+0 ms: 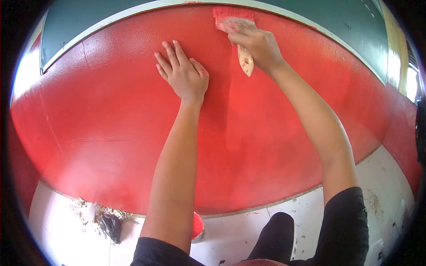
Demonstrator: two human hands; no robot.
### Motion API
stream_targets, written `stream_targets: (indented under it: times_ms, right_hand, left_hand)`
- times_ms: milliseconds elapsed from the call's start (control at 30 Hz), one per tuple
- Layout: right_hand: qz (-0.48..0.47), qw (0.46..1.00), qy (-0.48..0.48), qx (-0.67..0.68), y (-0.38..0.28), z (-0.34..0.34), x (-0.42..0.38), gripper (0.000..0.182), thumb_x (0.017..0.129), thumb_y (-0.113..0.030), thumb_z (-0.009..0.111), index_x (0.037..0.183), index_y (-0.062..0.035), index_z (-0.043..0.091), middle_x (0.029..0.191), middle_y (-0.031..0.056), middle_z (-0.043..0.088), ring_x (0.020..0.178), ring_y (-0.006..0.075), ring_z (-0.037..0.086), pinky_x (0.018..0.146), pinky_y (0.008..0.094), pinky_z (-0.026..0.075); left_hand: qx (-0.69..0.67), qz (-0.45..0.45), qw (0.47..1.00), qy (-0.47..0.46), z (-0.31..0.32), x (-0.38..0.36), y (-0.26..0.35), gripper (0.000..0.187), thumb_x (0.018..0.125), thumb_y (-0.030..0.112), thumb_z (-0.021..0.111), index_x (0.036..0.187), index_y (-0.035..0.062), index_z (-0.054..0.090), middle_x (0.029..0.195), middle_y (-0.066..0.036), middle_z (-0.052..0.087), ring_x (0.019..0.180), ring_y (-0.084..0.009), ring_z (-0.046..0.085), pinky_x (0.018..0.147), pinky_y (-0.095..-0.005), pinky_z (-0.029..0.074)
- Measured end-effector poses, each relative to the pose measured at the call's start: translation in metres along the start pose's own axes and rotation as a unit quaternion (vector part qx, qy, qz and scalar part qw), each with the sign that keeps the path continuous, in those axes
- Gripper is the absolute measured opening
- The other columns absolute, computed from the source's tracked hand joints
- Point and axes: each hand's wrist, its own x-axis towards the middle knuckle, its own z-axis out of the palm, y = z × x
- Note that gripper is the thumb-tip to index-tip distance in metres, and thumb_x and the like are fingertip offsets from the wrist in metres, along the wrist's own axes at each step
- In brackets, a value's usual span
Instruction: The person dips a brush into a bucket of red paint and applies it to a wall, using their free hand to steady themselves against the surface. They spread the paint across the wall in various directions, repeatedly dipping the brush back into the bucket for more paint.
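Observation:
My right hand grips a wide paintbrush by its pale wooden handle. Red-coated bristles press on the red wall just under the white trim of a dark green board. To the left, my left hand lies flat against the wall with its fingers spread and holds nothing. Red paint marks its thumb. A brighter red area with a straight left edge shows beneath the brush. On the floor, partly hidden by my left forearm, stands a bucket of red paint.
The dark green board spans the top of the wall. Along the wall's foot, a heap of pale scraps lies with a crumpled black plastic bag. White floor tiles carry paint spots. My knee is bent near the wall.

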Motion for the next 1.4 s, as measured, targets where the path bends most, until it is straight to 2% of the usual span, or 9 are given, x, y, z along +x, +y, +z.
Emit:
stream_targets:
  times_ms: [267,367,567,667,733,867,967,1200,1400]
  right_hand:
    - [-0.096,0.934,-0.187,0.288,-0.135,-0.046,-0.123,0.018,0.084,-0.007,0.061,0.099,-0.0157,0.069,0.117,0.0001,0.073,0.097,0.0223,0.074,0.063,0.0358,0.060]
    - [0.156,0.742,-0.360,0.544,-0.143,-0.060,-0.122,0.021,0.082,0.000,0.060,0.097,-0.0070,0.072,0.092,0.0076,0.074,0.087,0.0234,0.075,0.067,0.0366,0.060]
    - [0.112,0.982,-0.150,0.007,-0.016,-0.051,0.014,0.014,0.091,-0.002,0.065,0.078,-0.0072,0.062,0.074,0.0019,0.062,0.069,0.0135,0.065,0.060,0.0265,0.054]
    - [0.102,0.937,0.041,0.331,0.004,-0.041,0.030,0.026,0.087,0.012,0.066,0.068,0.0034,0.051,0.070,0.0054,0.058,0.069,0.0092,0.058,0.060,0.0262,0.050]
    - [0.026,0.987,0.065,0.145,-0.018,-0.031,0.000,0.024,0.085,0.015,0.064,0.069,0.0049,0.049,0.069,0.0065,0.055,0.070,0.0091,0.056,0.063,0.0257,0.051]
    - [-0.034,0.986,-0.157,0.033,-0.160,-0.023,-0.170,0.009,0.082,-0.024,0.067,0.088,-0.0169,0.064,0.112,0.0077,0.071,0.091,0.0280,0.072,0.065,0.0364,0.059]
    - [-0.041,0.931,-0.302,0.200,-0.275,-0.044,-0.287,0.014,0.080,-0.033,0.065,0.085,-0.0201,0.062,0.143,0.0109,0.059,0.131,0.0348,0.058,0.105,0.0473,0.052]
    - [0.218,0.764,-0.327,0.512,-0.241,-0.033,-0.287,0.038,0.086,-0.024,0.065,0.123,-0.0152,0.071,0.131,0.0130,0.064,0.095,0.0233,0.067,0.077,0.0342,0.059]
    - [0.223,0.923,-0.075,0.304,-0.133,-0.070,-0.176,0.023,0.085,-0.021,0.064,0.100,-0.0045,0.070,0.099,0.0098,0.077,0.068,0.0177,0.066,0.063,0.0291,0.058]
  left_hand:
    - [-0.027,0.175,0.978,-0.109,-0.042,0.025,-0.089,0.056,0.092,0.023,0.052,0.148,0.0225,0.054,0.159,-0.007,0.044,0.139,-0.0355,0.043,0.115,-0.0527,0.032]
    - [-0.021,0.102,0.995,0.003,-0.036,0.023,-0.084,0.055,0.093,0.024,0.051,0.148,0.0235,0.054,0.159,-0.009,0.044,0.146,-0.0360,0.036,0.118,-0.0577,0.026]
    - [-0.040,0.134,0.990,-0.008,-0.026,0.021,-0.095,0.053,0.099,0.033,0.044,0.151,0.0280,0.050,0.163,-0.010,0.039,0.152,-0.0356,0.031,0.122,-0.0583,0.016]
    - [-0.069,0.171,0.983,0.000,-0.024,0.020,-0.097,0.053,0.099,0.035,0.044,0.151,0.0285,0.049,0.161,-0.009,0.042,0.150,-0.0357,0.033,0.122,-0.0585,0.017]
    - [-0.019,0.165,0.986,-0.022,-0.032,0.019,-0.096,0.052,0.100,0.029,0.043,0.151,0.0191,0.048,0.161,-0.011,0.041,0.150,-0.0362,0.032,0.122,-0.0561,0.019]
    - [0.017,0.151,0.988,-0.036,-0.031,0.017,-0.098,0.051,0.101,0.026,0.040,0.151,0.0149,0.048,0.164,-0.012,0.036,0.153,-0.0360,0.028,0.122,-0.0553,0.019]
    - [0.011,0.162,0.986,-0.028,-0.034,0.017,-0.096,0.051,0.101,0.026,0.041,0.151,0.0147,0.048,0.163,-0.012,0.037,0.152,-0.0354,0.030,0.122,-0.0547,0.020]
    - [0.040,0.203,0.978,0.003,-0.021,0.017,-0.113,0.050,0.104,0.027,0.040,0.151,0.0145,0.048,0.162,-0.012,0.040,0.149,-0.0342,0.035,0.121,-0.0511,0.024]
    - [0.017,0.180,0.983,0.015,-0.021,0.007,-0.100,0.050,0.105,0.031,0.040,0.152,0.0135,0.048,0.161,-0.013,0.041,0.149,-0.0351,0.035,0.121,-0.0490,0.027]
